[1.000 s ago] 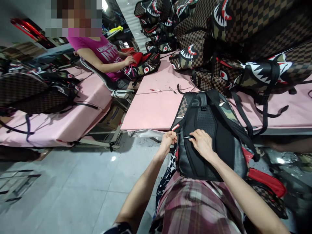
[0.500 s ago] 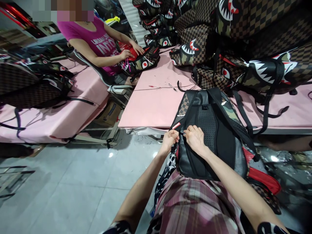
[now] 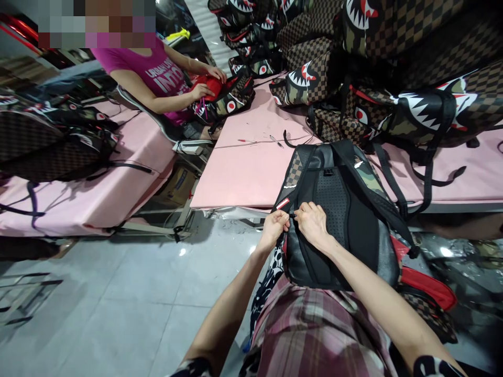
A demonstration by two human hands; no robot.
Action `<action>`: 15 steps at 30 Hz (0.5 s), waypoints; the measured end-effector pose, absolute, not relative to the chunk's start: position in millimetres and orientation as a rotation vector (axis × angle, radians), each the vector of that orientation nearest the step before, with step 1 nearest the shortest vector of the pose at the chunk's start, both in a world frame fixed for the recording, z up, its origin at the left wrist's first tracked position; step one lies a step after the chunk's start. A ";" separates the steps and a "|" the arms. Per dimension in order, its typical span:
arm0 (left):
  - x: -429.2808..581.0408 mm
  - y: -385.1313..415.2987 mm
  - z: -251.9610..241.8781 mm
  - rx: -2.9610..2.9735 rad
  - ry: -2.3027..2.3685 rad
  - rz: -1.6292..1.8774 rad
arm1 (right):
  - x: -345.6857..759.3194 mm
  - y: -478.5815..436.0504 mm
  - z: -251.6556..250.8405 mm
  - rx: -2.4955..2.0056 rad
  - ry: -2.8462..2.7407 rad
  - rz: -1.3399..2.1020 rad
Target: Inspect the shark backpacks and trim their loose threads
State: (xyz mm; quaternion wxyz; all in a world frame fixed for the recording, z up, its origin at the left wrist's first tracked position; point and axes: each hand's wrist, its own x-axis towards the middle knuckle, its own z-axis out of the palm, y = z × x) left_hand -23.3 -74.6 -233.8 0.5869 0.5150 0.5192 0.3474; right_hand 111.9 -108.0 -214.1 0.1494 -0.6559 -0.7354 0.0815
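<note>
A black backpack [image 3: 361, 235] rests across my lap and the table edge, its padded back panel and straps facing up. At its left edge, my left hand [image 3: 277, 225] is closed in a pinch. Close beside it, my right hand [image 3: 312, 222] is also pinched, resting over the back panel. A small dark piece [image 3: 292, 215] shows between the two sets of fingertips; its exact shape is too small to tell. Just above my left hand is a red and white label [image 3: 282, 204] on the backpack's side.
A pink-covered table [image 3: 243, 173] holds several checkered backpacks [image 3: 306, 78] with shark-mouth prints, plus pens [image 3: 276, 141]. At the left, a person in a magenta shirt [image 3: 157, 73] handles a red and camouflage bag [image 3: 231, 104]. Another pink table [image 3: 118, 193] bears more bags.
The view has shifted slightly. My hands keep nearly the same pinched pose at the backpack's left edge. The other person's hands have moved a little on the red bag.
</note>
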 end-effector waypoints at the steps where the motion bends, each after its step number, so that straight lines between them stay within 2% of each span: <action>1: -20.9 -75.5 -234.0 1.206 1.209 0.804 | 111.1 -107.7 -214.1 -1.882 -2.110 0.238; 7: -37.7 -73.7 -205.0 1.236 1.115 0.683 | 118.6 -111.4 -215.2 -1.920 -2.014 0.256; 11: -92.2 -51.6 -178.4 1.375 1.202 0.579 | 156.2 -132.3 -216.6 -1.853 -1.612 0.529; 13: -106.8 -44.8 -184.6 1.413 1.432 0.667 | 183.3 -148.5 -216.2 -1.790 -1.428 0.603; 15: -104.1 -48.1 -202.4 1.388 1.531 0.702 | 213.5 -165.9 -215.5 -1.813 -1.304 0.513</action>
